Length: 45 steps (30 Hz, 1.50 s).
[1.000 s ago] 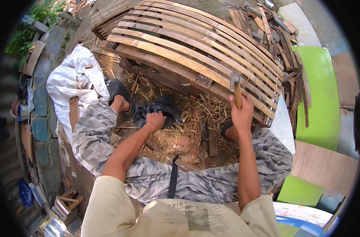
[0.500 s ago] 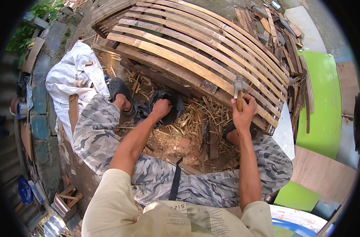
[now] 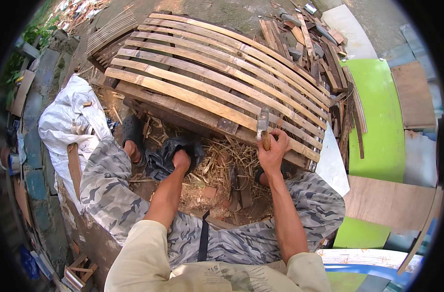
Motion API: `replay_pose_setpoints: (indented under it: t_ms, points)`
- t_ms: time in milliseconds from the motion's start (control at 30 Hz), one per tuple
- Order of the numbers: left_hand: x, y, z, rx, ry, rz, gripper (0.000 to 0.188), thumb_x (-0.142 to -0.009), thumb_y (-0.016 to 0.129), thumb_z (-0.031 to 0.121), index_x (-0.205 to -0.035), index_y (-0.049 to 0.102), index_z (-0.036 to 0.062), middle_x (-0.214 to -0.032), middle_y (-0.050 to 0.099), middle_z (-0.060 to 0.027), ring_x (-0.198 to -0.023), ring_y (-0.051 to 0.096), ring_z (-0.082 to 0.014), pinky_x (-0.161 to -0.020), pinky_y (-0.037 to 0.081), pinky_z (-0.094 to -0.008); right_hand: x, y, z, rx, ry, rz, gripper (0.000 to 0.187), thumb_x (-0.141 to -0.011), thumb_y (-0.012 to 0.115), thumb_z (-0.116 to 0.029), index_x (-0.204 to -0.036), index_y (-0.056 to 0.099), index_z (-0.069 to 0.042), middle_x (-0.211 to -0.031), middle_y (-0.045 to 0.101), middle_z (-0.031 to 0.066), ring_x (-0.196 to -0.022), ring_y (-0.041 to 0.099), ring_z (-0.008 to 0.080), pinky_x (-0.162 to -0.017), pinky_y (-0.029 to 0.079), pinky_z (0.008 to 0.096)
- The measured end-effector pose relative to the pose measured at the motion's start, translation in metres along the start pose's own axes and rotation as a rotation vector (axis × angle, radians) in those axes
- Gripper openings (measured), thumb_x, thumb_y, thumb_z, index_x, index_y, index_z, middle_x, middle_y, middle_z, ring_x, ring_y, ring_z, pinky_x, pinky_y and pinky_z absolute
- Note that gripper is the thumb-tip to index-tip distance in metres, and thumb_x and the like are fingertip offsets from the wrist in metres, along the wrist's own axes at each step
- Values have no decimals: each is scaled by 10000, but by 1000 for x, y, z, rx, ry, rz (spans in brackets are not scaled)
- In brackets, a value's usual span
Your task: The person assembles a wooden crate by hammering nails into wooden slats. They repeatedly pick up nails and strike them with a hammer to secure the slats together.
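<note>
My right hand (image 3: 274, 151) is closed around the wooden handle of a hammer (image 3: 263, 121). The hammer's metal head points up, over the nearest strips of a slatted bamboo frame (image 3: 183, 95). This frame has several long bamboo strips laid across dark wooden beams. My left hand (image 3: 181, 158) reaches down into a crumpled black plastic bag (image 3: 158, 168) between my feet. The bag hides its fingers, so what they hold, if anything, does not show.
Wood shavings (image 3: 207, 182) cover the ground between my legs. A white sack (image 3: 68, 119) lies left, beside a block wall (image 3: 34, 182). Scrap wood (image 3: 324, 53) is piled beyond the frame at right, near a green panel (image 3: 378, 121). A smaller slatted piece (image 3: 112, 34) stands far left.
The view has shifted, so the frame and both hands appear further left. My left hand is deeper in the black bag. My right hand keeps its hold on the hammer.
</note>
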<state>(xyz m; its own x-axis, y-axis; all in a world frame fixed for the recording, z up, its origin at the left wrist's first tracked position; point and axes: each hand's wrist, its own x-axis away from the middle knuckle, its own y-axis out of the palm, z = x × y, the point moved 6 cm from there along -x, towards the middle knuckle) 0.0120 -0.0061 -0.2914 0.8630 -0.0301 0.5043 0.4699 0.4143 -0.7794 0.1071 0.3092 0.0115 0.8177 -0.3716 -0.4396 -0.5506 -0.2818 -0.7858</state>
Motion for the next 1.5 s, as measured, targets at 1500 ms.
replay_pose_setpoints:
  t_ms: [1500]
  points:
    - [78,-98,52,1363,-22,-549,129,-986,674,170,-963,627,52,-796,615,-5,-661,649,-105,-552,574,-199,-5,1,17,-193,33,26,293,-885,763,-314,-956,725,-32,-1121,621,113,-1118,545,354,-971,363,519]
